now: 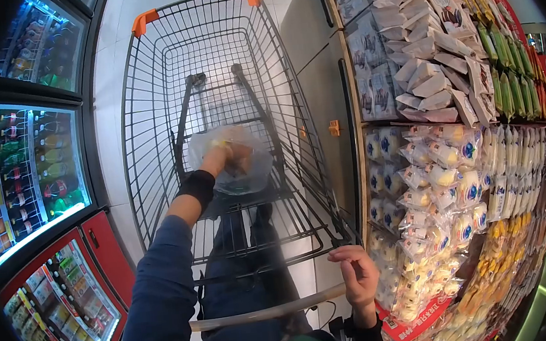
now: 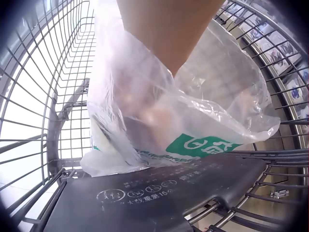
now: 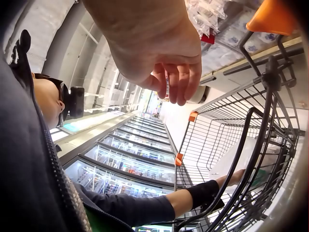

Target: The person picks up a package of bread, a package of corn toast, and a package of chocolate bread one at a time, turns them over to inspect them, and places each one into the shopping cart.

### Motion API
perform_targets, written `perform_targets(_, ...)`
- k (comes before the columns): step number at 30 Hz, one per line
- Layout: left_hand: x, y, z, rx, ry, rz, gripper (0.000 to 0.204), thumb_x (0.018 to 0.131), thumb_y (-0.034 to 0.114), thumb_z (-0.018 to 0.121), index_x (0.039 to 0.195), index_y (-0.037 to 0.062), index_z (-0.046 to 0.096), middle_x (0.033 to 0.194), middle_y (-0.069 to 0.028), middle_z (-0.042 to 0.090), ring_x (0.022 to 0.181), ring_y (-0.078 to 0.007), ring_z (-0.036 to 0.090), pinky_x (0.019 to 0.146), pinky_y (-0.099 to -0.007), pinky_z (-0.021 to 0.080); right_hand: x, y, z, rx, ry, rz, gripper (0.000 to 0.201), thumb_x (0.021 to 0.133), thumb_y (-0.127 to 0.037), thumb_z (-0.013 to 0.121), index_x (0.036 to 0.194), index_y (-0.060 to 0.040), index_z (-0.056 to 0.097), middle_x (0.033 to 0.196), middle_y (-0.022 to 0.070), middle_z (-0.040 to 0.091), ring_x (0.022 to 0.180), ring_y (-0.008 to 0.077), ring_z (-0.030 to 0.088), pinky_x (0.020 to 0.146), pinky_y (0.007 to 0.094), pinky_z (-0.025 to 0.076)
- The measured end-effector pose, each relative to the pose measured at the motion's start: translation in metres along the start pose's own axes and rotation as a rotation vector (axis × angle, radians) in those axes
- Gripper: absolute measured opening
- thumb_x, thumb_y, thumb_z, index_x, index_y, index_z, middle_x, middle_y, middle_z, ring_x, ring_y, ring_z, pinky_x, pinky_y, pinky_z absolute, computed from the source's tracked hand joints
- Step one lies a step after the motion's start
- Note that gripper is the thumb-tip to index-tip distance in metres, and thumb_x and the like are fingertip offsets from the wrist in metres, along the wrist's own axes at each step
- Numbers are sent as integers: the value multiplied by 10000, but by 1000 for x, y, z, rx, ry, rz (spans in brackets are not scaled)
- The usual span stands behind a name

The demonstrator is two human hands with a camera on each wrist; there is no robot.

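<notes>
1. One clear plastic bag (image 1: pixel 231 161) sits low inside the wire shopping cart (image 1: pixel 148 103), and the left hand (image 1: pixel 226 156) is right on it, fingers wrapped into the gathered plastic at the top.
2. Left wrist view up close: the bag (image 2: pixel 145 111) is thin and see-through with a green printed patch near its bottom edge; pale rounded items show through it, too blurred to name.
3. Bag bottom rests on the cart's dark grey fold-down seat panel (image 2: pixel 159 193), which carries embossed markings.
4. Nothing else shows in the cart; orange corner caps mark its far rim.
5. Right hand (image 1: pixel 356 274) is back at the near end, fingers curled around the pale grey cart handle (image 1: pixel 267 312).
6. From the right wrist view, that hand (image 3: pixel 169 72) shows its fingertips bent together, and the left arm's dark blue sleeve (image 3: pixel 130 210) stretches forward into the basket.
7. On the person's right, shelves (image 1: pixel 455 153) packed with bagged bakery goods in white and yellow wrappers, close beside the cart.
8. On the left, lit glass-door drink coolers (image 1: pixel 29 167) filled with bottles, with a red-framed case (image 1: pixel 69 302) below them.
9. Pale tiled floor (image 1: pixel 107 88) runs down the aisle between the two.
</notes>
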State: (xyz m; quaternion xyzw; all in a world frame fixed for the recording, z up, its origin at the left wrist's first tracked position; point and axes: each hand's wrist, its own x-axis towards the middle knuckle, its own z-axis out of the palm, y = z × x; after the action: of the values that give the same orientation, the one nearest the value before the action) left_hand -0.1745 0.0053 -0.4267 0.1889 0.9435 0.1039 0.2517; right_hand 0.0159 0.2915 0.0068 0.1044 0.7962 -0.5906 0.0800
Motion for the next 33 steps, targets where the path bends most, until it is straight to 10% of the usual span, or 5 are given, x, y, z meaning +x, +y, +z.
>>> perform_targets(8, 0, 24, -3, 24, 194, 30, 179, 772, 108, 517, 881, 69, 653, 834, -135, 654, 788, -308, 630, 698, -385, 497, -9, -2, -1, 26, 9, -30, 178, 848, 70, 430, 972, 46, 556, 1009, 155, 561, 902, 202, 578, 838, 293, 443)
perform_targets(14, -50, 69, -115, 265, 76, 326, 138, 725, 110, 551, 810, 99, 660, 806, -88, 644, 757, -280, 620, 633, -393, 490, -28, -17, -3, 97, 77, -76, 186, 819, 82, 463, 951, 24, 580, 961, 113, 586, 904, 196, 559, 809, 277, 434)
perform_targets(27, -248, 205, -379, -568, 417, 447, 137, 859, 132, 513, 871, 3, 468, 770, -187, 528, 711, -326, 547, 620, -397, 431, -103, -28, -46, 264, 209, -338, 167, 866, 62, 435, 973, 32, 559, 1011, 103, 554, 905, 147, 564, 835, 270, 442)
perform_targets(33, -319, 246, -406, -1049, 318, 324, 170, 931, 190, 467, 833, 60, 419, 755, -14, 473, 674, -89, 488, 550, -240, 446, -133, -35, -66, 291, 192, -330, 156, 889, 13, 440, 996, 26, 552, 1015, 96, 560, 924, 151, 562, 845, 281, 440)
